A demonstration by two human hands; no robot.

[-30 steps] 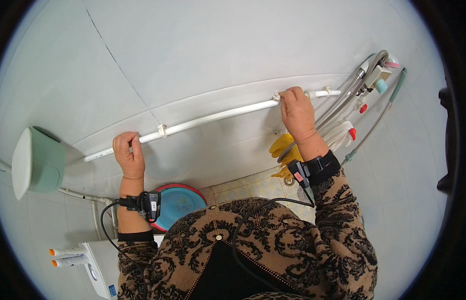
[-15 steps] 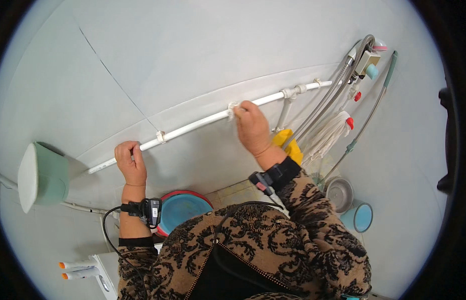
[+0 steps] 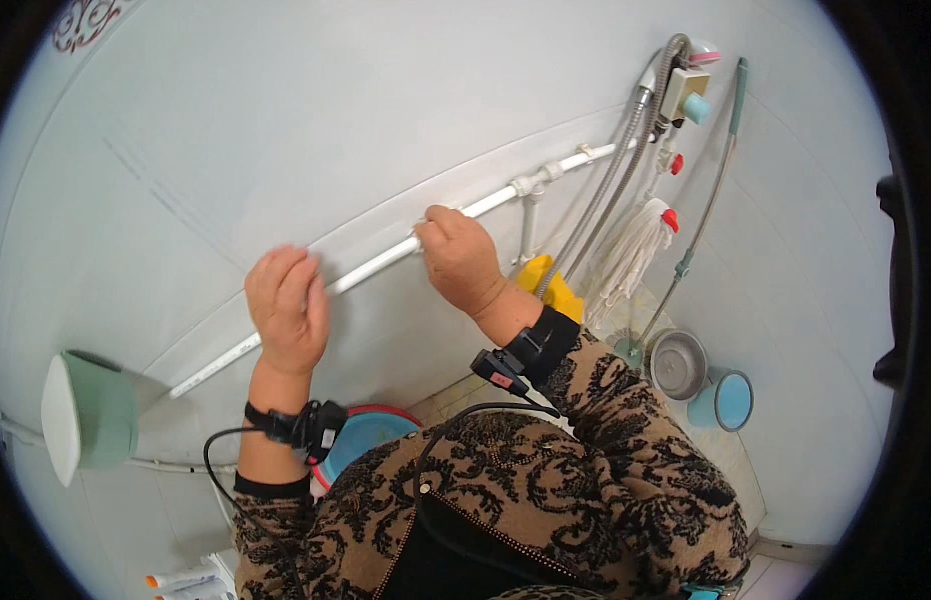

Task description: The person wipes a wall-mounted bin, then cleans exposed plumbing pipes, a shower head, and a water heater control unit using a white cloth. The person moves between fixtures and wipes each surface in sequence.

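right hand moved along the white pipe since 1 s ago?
Yes. The right hand has slid leftward along the white pipe, away from the pipe's tee joint and shower hoses, toward the left hand.

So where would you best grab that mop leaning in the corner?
Grip the mop by its thin green handle, partway up, coming from the open floor side on the right. The handle leans upright against the wall and is bare there, while hoses crowd its left and the white strands hang loose below.
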